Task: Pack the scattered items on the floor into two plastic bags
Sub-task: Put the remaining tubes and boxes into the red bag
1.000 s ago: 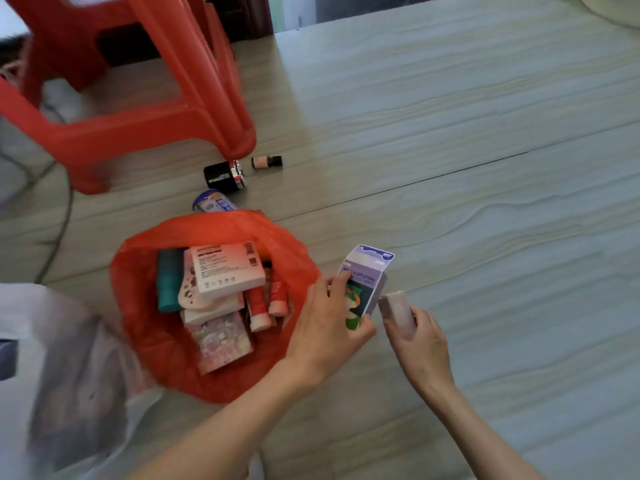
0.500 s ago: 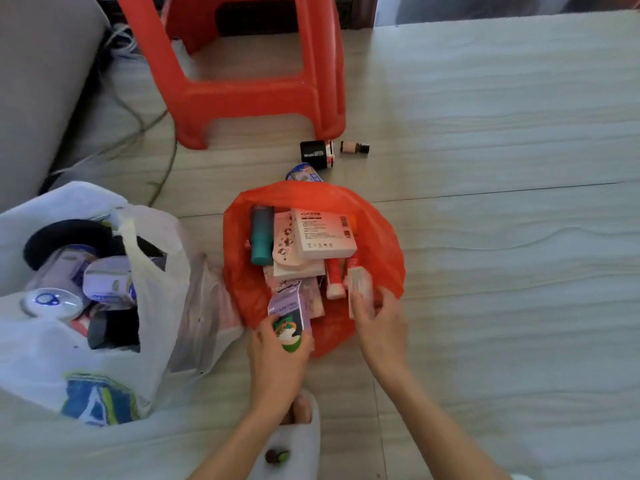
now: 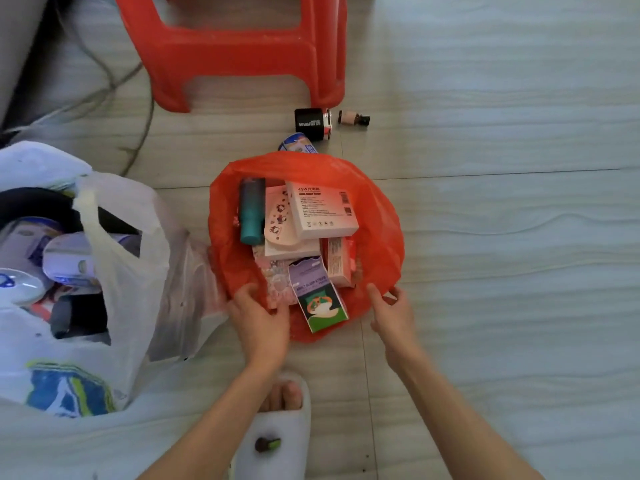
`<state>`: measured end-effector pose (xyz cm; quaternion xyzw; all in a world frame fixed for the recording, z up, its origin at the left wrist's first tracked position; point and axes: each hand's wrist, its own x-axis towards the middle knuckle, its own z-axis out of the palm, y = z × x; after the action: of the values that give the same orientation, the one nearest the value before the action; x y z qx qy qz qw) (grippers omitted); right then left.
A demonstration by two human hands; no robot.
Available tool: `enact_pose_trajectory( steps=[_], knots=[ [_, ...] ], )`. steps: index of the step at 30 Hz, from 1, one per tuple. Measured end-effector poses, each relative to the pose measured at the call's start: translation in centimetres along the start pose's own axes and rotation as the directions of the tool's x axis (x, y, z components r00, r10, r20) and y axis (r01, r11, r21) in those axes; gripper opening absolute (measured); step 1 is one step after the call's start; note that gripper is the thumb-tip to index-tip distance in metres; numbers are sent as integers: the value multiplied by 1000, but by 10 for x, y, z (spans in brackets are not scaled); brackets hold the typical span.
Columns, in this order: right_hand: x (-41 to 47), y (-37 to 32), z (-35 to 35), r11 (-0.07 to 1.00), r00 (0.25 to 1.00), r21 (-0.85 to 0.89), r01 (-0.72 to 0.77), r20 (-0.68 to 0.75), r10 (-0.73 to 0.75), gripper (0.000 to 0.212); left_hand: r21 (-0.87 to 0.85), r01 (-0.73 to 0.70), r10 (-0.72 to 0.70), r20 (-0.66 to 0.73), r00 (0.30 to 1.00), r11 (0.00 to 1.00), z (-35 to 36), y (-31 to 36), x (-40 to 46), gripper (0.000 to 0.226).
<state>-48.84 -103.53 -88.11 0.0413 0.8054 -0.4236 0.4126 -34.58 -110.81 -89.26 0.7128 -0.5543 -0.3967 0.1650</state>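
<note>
The red plastic bag (image 3: 384,216) lies open on the floor and holds several items: a teal bottle (image 3: 252,211), a white charger box (image 3: 322,209) and a purple and green box (image 3: 317,296) near its front edge. My left hand (image 3: 258,317) grips the bag's near left rim. At the near right rim, my right hand (image 3: 391,313) pinches the plastic. Beyond the bag a black box (image 3: 311,124), a small bottle (image 3: 353,118) and a blue and white tube (image 3: 298,145) lie on the floor. The white plastic bag (image 3: 131,271) at the left is full.
A red plastic stool (image 3: 242,46) stands just behind the loose items. Cables (image 3: 135,98) trail over the floor at the upper left beside a grey surface (image 3: 17,46). My foot in a white slipper (image 3: 277,417) is between my arms.
The purple and green box left my left hand and now lies in the red bag. My right hand's small white item is no longer held. Both hands moved to the bag's near rim.
</note>
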Motion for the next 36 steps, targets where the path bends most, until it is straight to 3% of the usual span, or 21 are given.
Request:
enact_pose_trajectory(
  steps=[2,3,6,9,11,15,18,22,27,30,32,36],
  knots=[
    [-2,4,6,988,986,88,-127,123,116,23,-150,280,-285,-13,958,948,-4,-10,9,49],
    [-5,5,9,975,975,135,-176,159,154,15,-181,349,-354,5,935,919,-6,-15,11,54],
    [-4,7,24,948,968,217,-234,140,207,9,-279,427,-414,107,904,860,-4,-21,13,57],
    [-1,-3,20,983,991,130,-127,-16,130,19,-273,429,-414,114,903,861,-12,-10,14,24],
    [0,-7,16,991,991,103,-80,-96,90,21,-230,411,-396,111,912,882,-11,-12,22,15],
    [-12,-14,-12,999,980,50,-9,-196,19,18,-96,252,-244,84,966,963,-22,4,17,19],
    [-15,-33,-45,995,964,-40,95,-245,-102,22,-8,67,-65,153,986,998,-32,48,-6,23],
    [-16,-71,-102,963,922,-173,204,-297,-249,26,109,-198,157,306,939,974,-44,104,-46,20],
    [-18,-92,-175,916,861,-325,236,-368,-352,23,153,-410,304,454,837,899,-32,141,-79,11],
    [-21,-82,-206,885,864,-433,169,-367,-345,22,234,-521,301,598,743,821,-17,140,-97,26],
    [-23,-72,-220,856,882,-507,97,-355,-310,21,310,-626,282,691,665,716,-10,129,-102,18],
    [-23,-52,-228,817,907,-574,59,-311,-285,27,356,-795,443,684,579,491,-4,119,-95,16]
  ],
)
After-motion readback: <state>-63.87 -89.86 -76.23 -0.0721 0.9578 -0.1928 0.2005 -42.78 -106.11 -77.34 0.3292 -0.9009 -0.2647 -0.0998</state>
